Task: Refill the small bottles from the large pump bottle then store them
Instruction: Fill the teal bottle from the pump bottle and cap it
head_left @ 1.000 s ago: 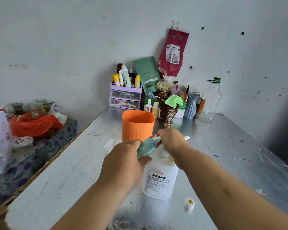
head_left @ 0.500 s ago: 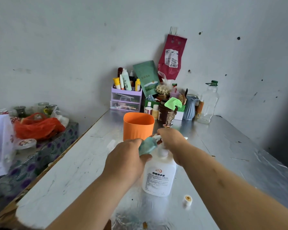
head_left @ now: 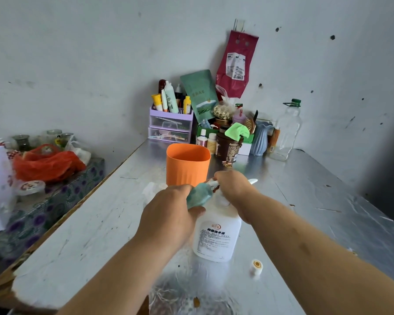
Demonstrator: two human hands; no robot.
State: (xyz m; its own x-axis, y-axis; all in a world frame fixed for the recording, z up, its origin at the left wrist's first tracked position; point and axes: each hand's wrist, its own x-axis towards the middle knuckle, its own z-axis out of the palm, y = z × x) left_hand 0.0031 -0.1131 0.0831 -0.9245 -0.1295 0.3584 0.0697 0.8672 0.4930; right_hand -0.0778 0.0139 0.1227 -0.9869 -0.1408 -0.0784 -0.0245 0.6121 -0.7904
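The large white pump bottle (head_left: 217, 235) stands on the metal table (head_left: 100, 226) in front of me. My left hand (head_left: 168, 214) grips a small teal bottle (head_left: 199, 196), tilted with its neck up against the pump nozzle. My right hand (head_left: 233, 189) rests on top of the pump head, fingers curled over it; the nozzle tip (head_left: 252, 181) pokes out to its right. A small white cap (head_left: 256, 266) with an orange centre lies on the table right of the pump bottle. A clear small bottle (head_left: 152, 189) lies blurred behind my left hand.
An orange cup (head_left: 188, 164) stands just behind my hands. At the back corner are a purple drawer organiser (head_left: 170, 123) with tubes, a brown jar (head_left: 228, 147), a blue vase (head_left: 261, 138) and a clear plastic bottle (head_left: 287, 130). A lower side table with a red bag (head_left: 48, 164) stands left.
Both hands stay at the pump with the teal bottle held to the nozzle; only the camera view has shifted slightly.
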